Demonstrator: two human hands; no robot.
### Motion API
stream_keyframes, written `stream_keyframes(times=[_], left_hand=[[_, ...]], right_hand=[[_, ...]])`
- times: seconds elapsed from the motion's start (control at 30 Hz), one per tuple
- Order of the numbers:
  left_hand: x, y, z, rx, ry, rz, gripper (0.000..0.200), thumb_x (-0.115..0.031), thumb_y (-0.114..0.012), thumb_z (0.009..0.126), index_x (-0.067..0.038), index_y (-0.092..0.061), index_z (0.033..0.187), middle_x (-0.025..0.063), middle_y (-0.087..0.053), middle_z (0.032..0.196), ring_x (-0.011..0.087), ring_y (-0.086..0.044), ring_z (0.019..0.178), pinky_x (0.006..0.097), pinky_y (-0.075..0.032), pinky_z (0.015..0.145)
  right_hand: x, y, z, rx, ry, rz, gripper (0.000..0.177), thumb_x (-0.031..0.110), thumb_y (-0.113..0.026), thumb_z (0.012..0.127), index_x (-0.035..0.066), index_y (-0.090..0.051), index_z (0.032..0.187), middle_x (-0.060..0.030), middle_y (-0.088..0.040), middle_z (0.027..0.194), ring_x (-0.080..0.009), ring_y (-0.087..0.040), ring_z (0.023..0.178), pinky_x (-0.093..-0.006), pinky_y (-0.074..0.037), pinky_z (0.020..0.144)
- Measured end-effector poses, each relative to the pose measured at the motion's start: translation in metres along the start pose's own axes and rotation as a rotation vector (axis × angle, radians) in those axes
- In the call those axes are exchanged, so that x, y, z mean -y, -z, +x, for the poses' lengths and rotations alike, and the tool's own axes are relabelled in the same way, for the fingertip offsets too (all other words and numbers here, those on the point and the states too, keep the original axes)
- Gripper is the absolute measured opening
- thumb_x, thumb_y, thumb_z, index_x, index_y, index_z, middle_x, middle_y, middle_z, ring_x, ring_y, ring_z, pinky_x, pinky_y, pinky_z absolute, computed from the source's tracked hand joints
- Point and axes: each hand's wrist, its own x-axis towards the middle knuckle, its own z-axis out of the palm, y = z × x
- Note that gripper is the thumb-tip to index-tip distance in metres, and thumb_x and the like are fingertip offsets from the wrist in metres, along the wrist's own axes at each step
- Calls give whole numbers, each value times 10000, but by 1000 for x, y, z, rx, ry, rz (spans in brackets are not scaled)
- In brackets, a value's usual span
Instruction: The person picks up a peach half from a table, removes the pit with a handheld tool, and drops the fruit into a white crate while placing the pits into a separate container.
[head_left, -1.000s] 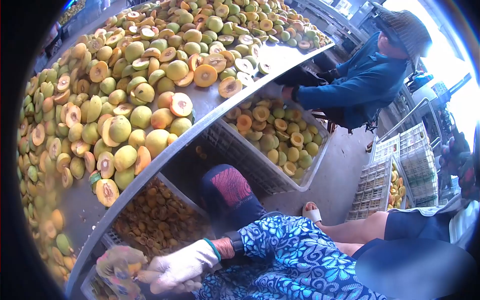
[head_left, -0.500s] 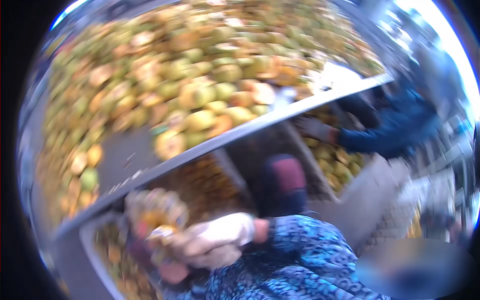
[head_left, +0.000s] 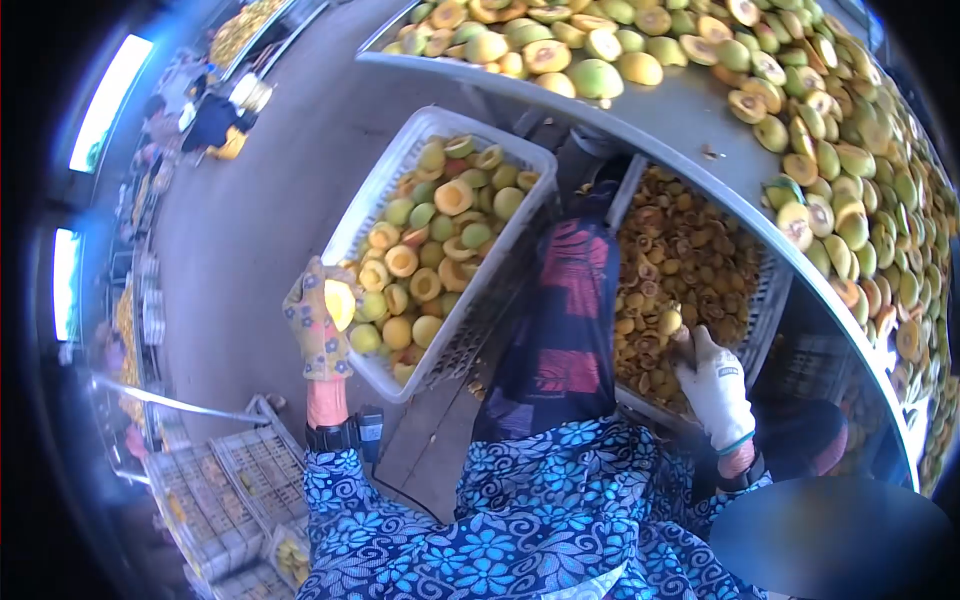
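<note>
My left hand (head_left: 320, 318), in a flower-patterned glove, holds a yellow fruit half (head_left: 339, 304) beside the left edge of a white crate (head_left: 545, 165). Halved fruits (head_left: 437, 229) in green, yellow and orange fill that crate. In a white glove, my right hand (head_left: 712, 388) is over a second crate (head_left: 628, 190), which holds small brownish-yellow pieces (head_left: 672, 265). Its fingertips are pinched together at a small yellow piece (head_left: 670, 320); whether they grip it is unclear.
A metal table (head_left: 690, 100) heaped with fruit halves (head_left: 845, 170) curves along the top and right. Stacked crates (head_left: 215, 490) stand at the lower left. People (head_left: 213, 122) are at the far upper left, near another fruit-covered table (head_left: 245, 30).
The view has swung left, bringing the white crate and stacked crates in. My hands, close together and blurred before, are now far apart. The co-worker in blue sleeves is out of view.
</note>
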Motion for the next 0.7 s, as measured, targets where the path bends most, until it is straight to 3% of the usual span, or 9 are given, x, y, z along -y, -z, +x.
stream_keyframes(times=[0.1, 0.13, 0.2, 0.27, 0.33, 0.4, 0.43, 0.57, 0.7], left_hand=[[72, 59, 2, 82, 123, 271, 413, -390, -617, 954, 8, -691, 1033, 77, -704, 801, 160, -668, 671, 280, -538, 614], [81, 60, -8, 171, 165, 721, 387, -322, -652, 936, 5, -662, 1144, 118, -710, 1039, 254, -682, 946, 352, -545, 849], [102, 70, -23, 360, -209, 1266, 486, -337, -702, 893, -50, -600, 1271, 140, -602, 1312, 311, -561, 1213, 379, -429, 1048], [75, 49, -9, 392, 24, 986, 534, -317, -720, 869, -76, -560, 1319, 173, -515, 1404, 328, -505, 1278, 402, -389, 1090], [40, 31, 15, 411, -93, 977, 480, -242, -719, 859, -69, -581, 1284, 173, -541, 1364, 321, -523, 1261, 403, -400, 1083], [-17, 1, 36, 382, -426, 1141, 453, -183, -718, 844, -60, -588, 1259, 165, -552, 1341, 312, -527, 1256, 393, -414, 1070], [-56, -20, 43, 428, -478, 1076, 447, -163, -718, 841, -50, -588, 1254, 161, -556, 1329, 301, -532, 1247, 386, -421, 1060], [-142, -108, 74, 630, -435, 664, 398, -150, -678, 881, -13, -581, 1242, 147, -573, 1291, 251, -552, 1209, 358, -438, 1030], [-182, -245, 52, 1261, -175, 222, 371, -189, -622, 931, 4, -573, 1244, 135, -597, 1238, 217, -586, 1148, 339, -457, 996]], right_hand=[[-10, -21, -3, 231, -14, -189, 351, 181, -652, 827, 53, -571, 1143, -223, -670, 846, -403, -658, 805, -495, -511, 702], [-25, -37, -9, 265, 57, -279, 386, 223, -636, 841, 34, -572, 1171, -214, -678, 857, -385, -667, 806, -481, -520, 699], [-41, -49, -20, 464, 349, -583, 412, 284, -608, 865, 35, -581, 1192, -195, -683, 841, -369, -671, 798, -457, -524, 689], [-17, -26, -19, 351, 19, -254, 363, 299, -577, 887, 50, -625, 1147, -163, -685, 836, -337, -676, 777, -445, -527, 665], [-19, -28, -14, 134, 16, -270, 359, 257, -585, 874, -8, -644, 1107, -164, -705, 928, -322, -693, 790, -429, -537, 656], [-28, -33, -18, 520, 297, -622, 326, 202, -560, 874, -10, -649, 1105, -161, -711, 962, -314, -704, 820, -438, -543, 644], [-30, -37, -24, 645, 259, -473, 316, 161, -541, 877, -8, -651, 1121, -158, -713, 984, -307, -710, 849, -431, -550, 652], [-10, -22, -12, 498, -88, -290, 274, 155, -511, 913, 9, -555, 1140, -154, -713, 982, -303, -716, 851, -430, -561, 641], [-18, -37, -13, 465, 117, -145, 370, 341, -551, 925, 13, -504, 1089, -155, -693, 820, -324, -696, 730, -426, -536, 626]])
